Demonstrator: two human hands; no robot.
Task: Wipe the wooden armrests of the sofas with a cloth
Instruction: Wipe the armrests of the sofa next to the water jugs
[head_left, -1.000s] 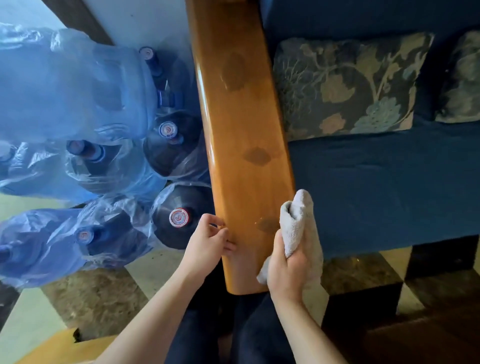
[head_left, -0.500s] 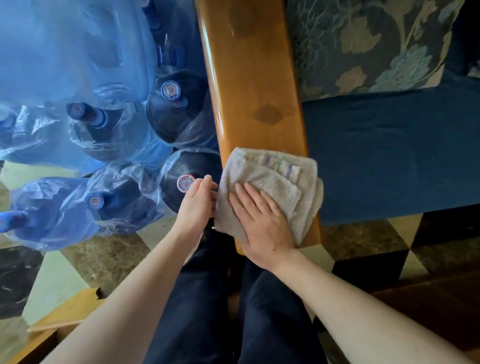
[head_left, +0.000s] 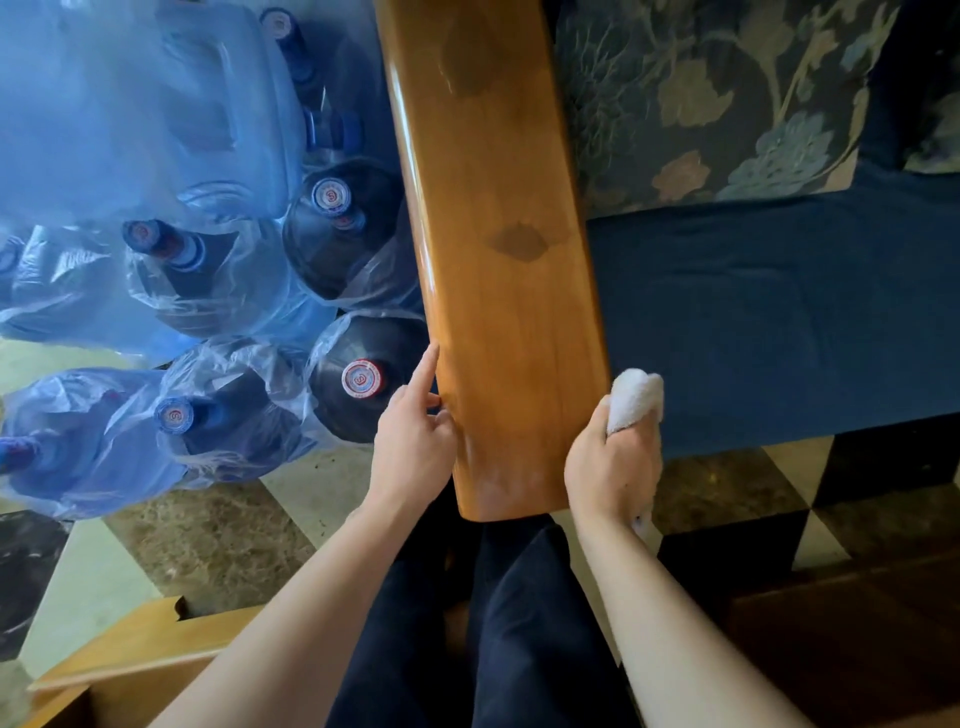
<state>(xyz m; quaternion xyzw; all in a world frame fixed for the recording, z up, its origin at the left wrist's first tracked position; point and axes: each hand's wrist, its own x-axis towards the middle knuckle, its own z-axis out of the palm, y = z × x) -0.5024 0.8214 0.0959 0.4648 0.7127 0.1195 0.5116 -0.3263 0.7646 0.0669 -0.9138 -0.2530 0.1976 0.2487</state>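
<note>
Nearest the camera, at the bottom of the view, the person's legs in dark trousers (head_left: 498, 623) are standing just short of the near end of the wooden armrest (head_left: 498, 291), with both bare forearms reaching forward on either side of them. At the armrest's near left edge, the left hand (head_left: 413, 441) is resting against the wood with its index finger stretched out along the side and the other fingers loosely curled; it is holding nothing. At the near right edge, the right hand (head_left: 610, 462) is closing in a fist around a bunched white cloth (head_left: 636, 397), whose fluffy end is sticking out above the knuckles, just beside the armrest's corner and over the blue sofa seat (head_left: 779, 322). A small tail of the cloth is hanging below the wrist.

Running away from the hands, the armrest is showing a glossy, honey-coloured top with two darker knots in the grain. To its left, several large blue water bottles (head_left: 358, 384) wrapped in clear plastic bags are standing packed together on the tiled floor (head_left: 208, 545), the closest one lying just beside the left hand. To the right and farther back, a floral cushion (head_left: 717, 98) is leaning on the sofa seat against the armrest's inner side.
</note>
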